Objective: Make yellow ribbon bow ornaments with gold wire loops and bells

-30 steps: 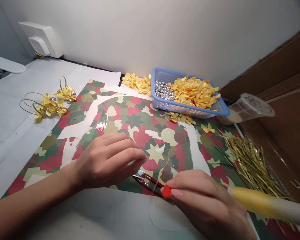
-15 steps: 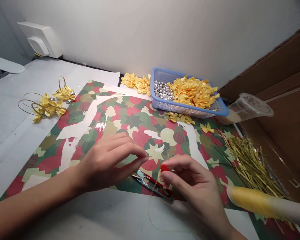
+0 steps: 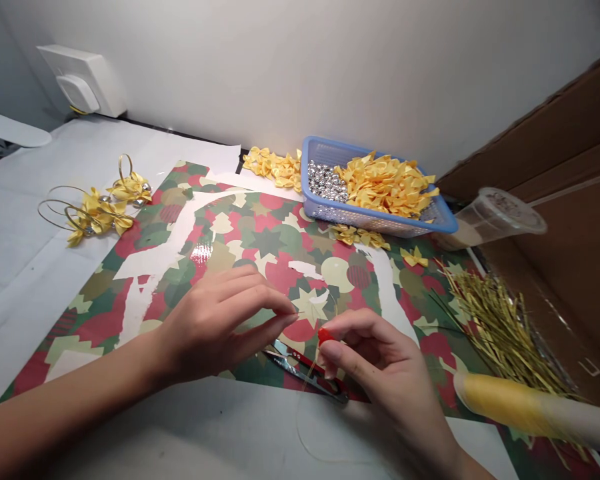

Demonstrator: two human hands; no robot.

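Observation:
My left hand [image 3: 220, 323] rests on the patterned wrapping paper [image 3: 260, 247], with thumb and forefinger pinched on a thin gold thread [image 3: 330, 300]. My right hand [image 3: 380, 367] is a little to its right, fingers pinched on a small red piece [image 3: 325, 335]. The thread loops between the two hands and trails onto the white table [image 3: 230, 433] near me. A pair of thread snips [image 3: 305, 370] lies flat on the paper just below both hands.
A blue basket [image 3: 380, 223] at the back holds yellow bows and silver beads; more bows lie beside it. Finished bows with gold loops [image 3: 95, 207] lie at the left. A bundle of gold strips [image 3: 500, 327], a yellow spool [image 3: 520, 403] and a plastic cup [image 3: 490, 217] sit right.
My right hand has come up off the snips with the red piece and moved toward my left hand. The left hand has stayed in place.

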